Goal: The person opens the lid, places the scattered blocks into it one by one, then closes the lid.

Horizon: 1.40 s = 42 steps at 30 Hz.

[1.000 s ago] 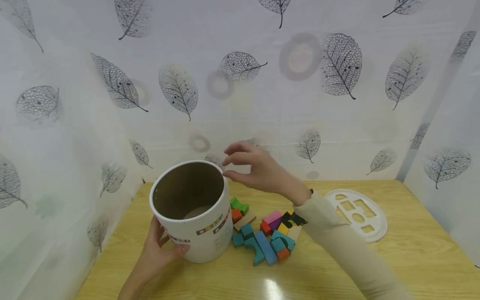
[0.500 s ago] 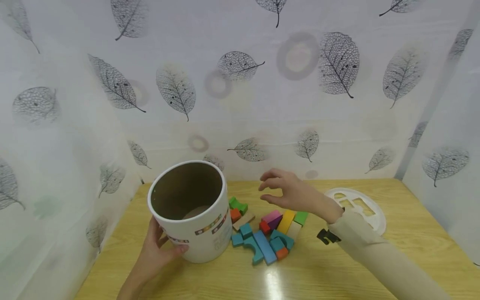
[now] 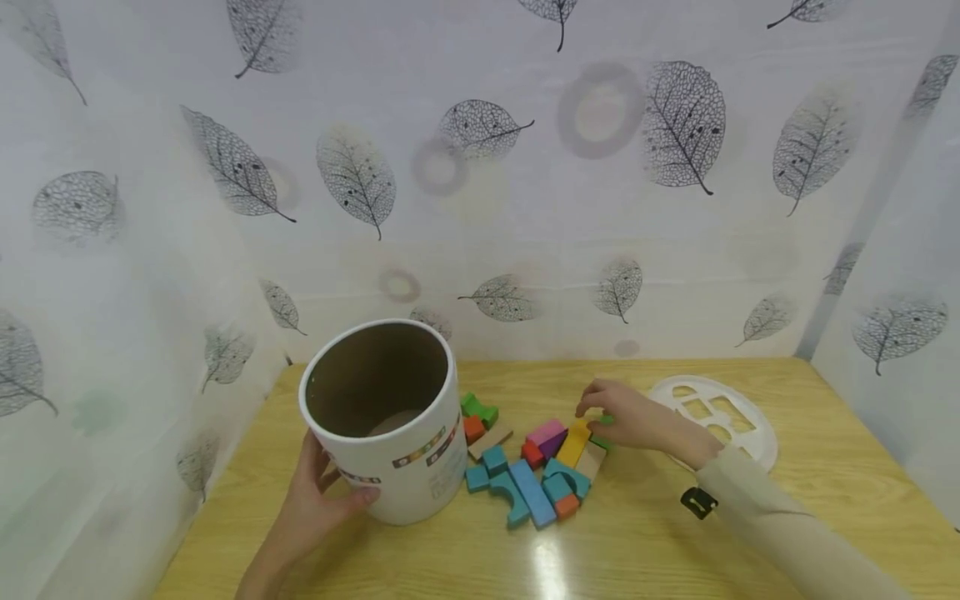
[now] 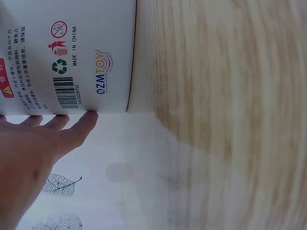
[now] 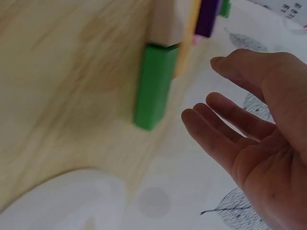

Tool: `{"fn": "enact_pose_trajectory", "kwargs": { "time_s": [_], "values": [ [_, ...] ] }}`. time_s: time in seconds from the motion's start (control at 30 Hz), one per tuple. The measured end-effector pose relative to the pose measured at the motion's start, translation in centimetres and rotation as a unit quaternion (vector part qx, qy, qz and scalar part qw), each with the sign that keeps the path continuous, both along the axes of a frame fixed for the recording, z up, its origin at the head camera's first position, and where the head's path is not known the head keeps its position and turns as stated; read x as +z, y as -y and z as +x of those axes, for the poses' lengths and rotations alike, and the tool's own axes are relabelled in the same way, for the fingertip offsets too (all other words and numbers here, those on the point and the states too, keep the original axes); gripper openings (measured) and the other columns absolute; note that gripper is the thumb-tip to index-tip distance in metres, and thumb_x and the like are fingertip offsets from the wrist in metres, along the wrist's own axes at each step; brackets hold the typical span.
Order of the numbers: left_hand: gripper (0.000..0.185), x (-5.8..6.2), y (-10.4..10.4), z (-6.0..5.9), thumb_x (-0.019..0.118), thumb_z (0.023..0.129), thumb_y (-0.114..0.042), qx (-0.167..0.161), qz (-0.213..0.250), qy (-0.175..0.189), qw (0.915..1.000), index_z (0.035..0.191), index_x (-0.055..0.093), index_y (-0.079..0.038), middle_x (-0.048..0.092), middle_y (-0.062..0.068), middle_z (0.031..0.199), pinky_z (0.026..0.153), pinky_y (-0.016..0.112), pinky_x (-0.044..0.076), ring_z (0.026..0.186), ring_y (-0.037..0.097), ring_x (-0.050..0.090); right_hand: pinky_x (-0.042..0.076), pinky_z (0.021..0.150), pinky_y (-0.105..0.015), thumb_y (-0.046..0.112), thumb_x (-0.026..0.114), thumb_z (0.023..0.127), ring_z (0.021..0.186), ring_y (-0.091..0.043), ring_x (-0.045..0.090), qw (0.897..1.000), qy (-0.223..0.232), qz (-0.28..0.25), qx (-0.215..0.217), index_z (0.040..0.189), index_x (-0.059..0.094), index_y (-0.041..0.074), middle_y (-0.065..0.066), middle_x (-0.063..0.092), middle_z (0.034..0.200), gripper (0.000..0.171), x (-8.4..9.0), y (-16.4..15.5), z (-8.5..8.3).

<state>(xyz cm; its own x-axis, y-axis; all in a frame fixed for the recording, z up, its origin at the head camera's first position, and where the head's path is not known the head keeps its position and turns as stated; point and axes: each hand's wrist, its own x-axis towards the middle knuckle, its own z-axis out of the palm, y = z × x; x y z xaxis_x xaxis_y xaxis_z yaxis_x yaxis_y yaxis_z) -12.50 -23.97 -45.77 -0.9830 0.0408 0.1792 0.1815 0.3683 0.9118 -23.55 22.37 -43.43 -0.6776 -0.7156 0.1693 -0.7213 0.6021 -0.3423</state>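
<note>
A white cylindrical shape-sorter bucket (image 3: 416, 475), open at the top, stands upright on the table at centre left. My left hand (image 3: 315, 500) holds its near left side, thumb on the front and fingers reaching round the left; in the left wrist view the fingertips (image 4: 88, 117) touch its printed wall. My right hand (image 3: 630, 417) hovers at the back right of the block pile, thumb and fingers apart with nothing between them. Right by it are a yellow block (image 3: 574, 443) and a green block (image 5: 154, 88), which lies against a plain wooden block (image 5: 169, 21).
Several coloured blocks lie right of the bucket, among them a long blue block (image 3: 532, 495), a teal arch (image 3: 512, 502) and a pink block (image 3: 545, 432). A white lid (image 3: 759, 417) with shaped cut-outs lies at the right. Leaf-patterned curtains (image 3: 555, 208) enclose the table.
My right hand has moved right and down from beside the bucket's rim to the yellow and green blocks. The left hand and the bucket have stayed in place.
</note>
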Motion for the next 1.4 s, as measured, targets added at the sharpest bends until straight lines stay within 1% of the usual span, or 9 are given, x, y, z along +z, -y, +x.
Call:
{"fn": "enact_pose_trajectory", "kwargs": {
  "time_s": [0.17,0.33,0.47,0.7,0.9,0.97,1.03,1.17,1.4],
  "values": [
    [0.125,0.0,0.2,-0.1,0.089,0.073,-0.003,0.003,-0.012,-0.002,0.9999,0.165,0.007,-0.026,0.019,0.014,0.17,0.111,0.063,0.045,0.151,0.046,0.029,0.06,0.072,-0.03,-0.001,0.074,0.085,0.086,-0.026,0.067,1.0,0.003,0.005,-0.009,0.098,0.077,0.005,-0.01,0.069,0.099,0.016,-1.0,-1.6,-0.1],
    [0.123,-0.2,0.2,-0.2,0.087,0.074,-0.001,-0.007,0.007,-0.01,0.9999,0.165,0.007,-0.019,0.016,0.019,0.17,0.11,0.075,0.039,0.15,0.054,0.025,0.061,0.072,-0.03,-0.002,0.074,0.084,0.086,-0.022,0.068,1.0,0.002,0.014,-0.017,0.099,0.077,0.004,-0.009,0.072,0.098,0.016,-1.4,-2.7,0.2],
    [0.123,-0.3,0.2,-0.1,0.087,0.074,-0.001,-0.008,0.006,-0.013,0.9999,0.165,0.006,-0.019,0.016,0.02,0.17,0.109,0.076,0.038,0.15,0.055,0.024,0.061,0.072,-0.028,0.0,0.075,0.085,0.087,-0.021,0.069,0.999,0.014,0.026,-0.035,0.101,0.077,0.003,-0.009,0.073,0.099,0.016,-1.5,-3.3,0.5],
    [0.124,-0.3,0.1,-0.1,0.087,0.074,-0.001,-0.006,0.005,-0.005,1.0,0.166,0.006,-0.02,0.016,0.017,0.171,0.11,0.073,0.038,0.151,0.052,0.025,0.063,0.083,-0.039,0.002,0.076,0.083,0.093,-0.024,0.069,0.997,0.027,0.054,-0.057,0.104,0.078,0.006,-0.007,0.073,0.102,0.022,-1.3,-3.5,1.3],
    [0.124,-0.3,0.2,-0.1,0.087,0.074,0.0,-0.009,0.013,-0.005,0.9999,0.165,0.006,-0.021,0.015,0.016,0.171,0.11,0.075,0.038,0.151,0.053,0.022,0.062,0.084,-0.045,-0.004,0.076,0.072,0.095,-0.028,0.067,0.998,0.027,0.058,-0.026,0.108,0.077,0.009,-0.01,0.07,0.105,0.039,-1.2,-3.2,2.0],
    [0.124,-0.3,0.2,-0.1,0.087,0.074,-0.001,-0.006,0.005,-0.006,1.0,0.165,0.007,-0.022,0.016,0.015,0.171,0.111,0.067,0.043,0.152,0.051,0.024,0.062,0.084,-0.046,-0.006,0.076,0.072,0.095,-0.03,0.067,0.998,0.015,0.065,-0.018,0.112,0.076,0.008,-0.011,0.07,0.106,0.042,-1.3,-3.2,2.1],
    [0.124,-0.3,0.3,-0.1,0.087,0.074,-0.002,-0.003,-0.004,-0.005,1.0,0.165,0.007,-0.023,0.017,0.014,0.171,0.112,0.049,0.049,0.152,0.049,0.026,0.062,0.085,-0.047,-0.007,0.077,0.073,0.097,-0.032,0.067,0.997,0.008,0.072,-0.017,0.115,0.075,0.007,-0.013,0.07,0.107,0.044,-1.4,-3.1,2.1],
    [0.124,-0.3,0.4,-0.1,0.088,0.074,-0.002,0.001,-0.01,-0.006,0.9999,0.165,0.008,-0.023,0.02,0.014,0.17,0.103,0.014,0.045,0.151,0.047,0.028,0.062,0.084,-0.048,-0.008,0.077,0.073,0.097,-0.032,0.067,0.997,0.003,0.079,-0.018,0.118,0.074,0.007,-0.013,0.07,0.108,0.048,-1.6,-3.1,2.2],
    [0.122,-0.4,0.4,-0.1,0.088,0.074,-0.003,-0.001,-0.007,-0.005,1.0,0.165,0.009,-0.025,0.02,0.013,0.17,0.102,0.013,0.044,0.152,0.047,0.028,0.06,0.074,-0.033,0.0,0.081,0.078,0.084,-0.017,0.063,0.997,-0.009,0.072,-0.025,0.112,0.076,0.009,-0.004,0.068,0.094,0.036,-2.1,-3.1,2.0]
  ]
}}
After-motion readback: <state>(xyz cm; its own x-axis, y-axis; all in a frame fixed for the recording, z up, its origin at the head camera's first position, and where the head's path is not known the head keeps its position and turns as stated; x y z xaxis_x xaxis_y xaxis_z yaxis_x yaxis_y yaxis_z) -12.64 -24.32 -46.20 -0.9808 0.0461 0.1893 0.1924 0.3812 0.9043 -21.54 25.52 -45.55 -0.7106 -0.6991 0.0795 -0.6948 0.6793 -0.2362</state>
